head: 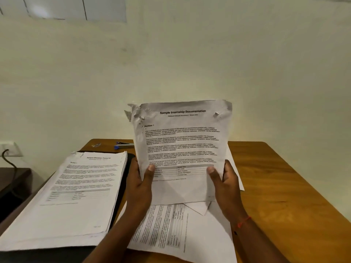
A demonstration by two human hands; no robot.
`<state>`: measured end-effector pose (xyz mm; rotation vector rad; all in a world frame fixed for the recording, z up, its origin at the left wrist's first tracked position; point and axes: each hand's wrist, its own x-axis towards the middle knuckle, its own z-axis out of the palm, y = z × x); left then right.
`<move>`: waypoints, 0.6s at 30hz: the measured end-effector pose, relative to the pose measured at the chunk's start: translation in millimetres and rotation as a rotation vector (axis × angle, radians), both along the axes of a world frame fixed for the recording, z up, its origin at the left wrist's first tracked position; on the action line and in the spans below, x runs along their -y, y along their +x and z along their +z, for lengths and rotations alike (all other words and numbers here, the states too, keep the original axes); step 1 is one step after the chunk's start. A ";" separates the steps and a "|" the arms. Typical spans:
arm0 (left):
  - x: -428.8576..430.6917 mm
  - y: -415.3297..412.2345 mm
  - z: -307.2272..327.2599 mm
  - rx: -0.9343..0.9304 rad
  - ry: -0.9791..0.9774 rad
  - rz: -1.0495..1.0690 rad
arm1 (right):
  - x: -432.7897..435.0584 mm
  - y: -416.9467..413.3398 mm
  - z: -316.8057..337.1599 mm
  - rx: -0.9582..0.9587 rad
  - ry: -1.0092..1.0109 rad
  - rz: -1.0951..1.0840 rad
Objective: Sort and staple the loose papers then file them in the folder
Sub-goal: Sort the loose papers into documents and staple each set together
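As a person holds a sheaf of printed papers (180,145) upright above the middle of a wooden desk (284,186), the top sheet's heading reads "Sample Internship Documentation", with "Section 1" below it. The left hand (139,185) grips the sheaf's lower left edge, thumb pressed on the front and fingers curled behind. The right hand (226,186) grips the lower right edge the same way, a red thread (244,222) tied round its wrist. The sheaf's top corners are crumpled and torn, and its sheets do not sit square, one corner poking out below the bottom edge.

Under the hands, at the near edge of the desk, loose printed sheets (180,234) lie flat and overlapping, the topmost turned sideways so its text runs up the page. More white sheets show behind the right hand.

On the left side of the desk a thick stack of papers (76,196) rests on a black folder (57,256), which shows along the stack's right and near edges. The stack's top page carries a printed heading, blurred but beginning "Sample".

Near the far edge, just left of the raised sheaf, lies a stapler (124,144) with blue parts, partly hidden by the paper. A small metallic item (96,145), too small to identify, sits close to the far left corner. Beyond the desk's left edge, a dark cable is plugged into a wall socket (7,149).
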<state>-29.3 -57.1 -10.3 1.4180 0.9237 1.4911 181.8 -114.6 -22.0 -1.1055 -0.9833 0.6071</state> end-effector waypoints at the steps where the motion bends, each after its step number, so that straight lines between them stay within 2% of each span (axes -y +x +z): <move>1: -1.2 0.6 -1.2 -0.006 -0.008 -0.003 | 0.0 0.1 -1.0 -0.010 0.002 0.011; 7: -6.2 2.7 -14.5 -0.035 -0.096 -0.048 | -0.7 4.0 -8.3 0.010 -0.110 0.085; 18: -13.7 6.4 -24.8 -0.079 -0.086 -0.012 | -3.8 1.7 -10.1 0.085 -0.086 0.044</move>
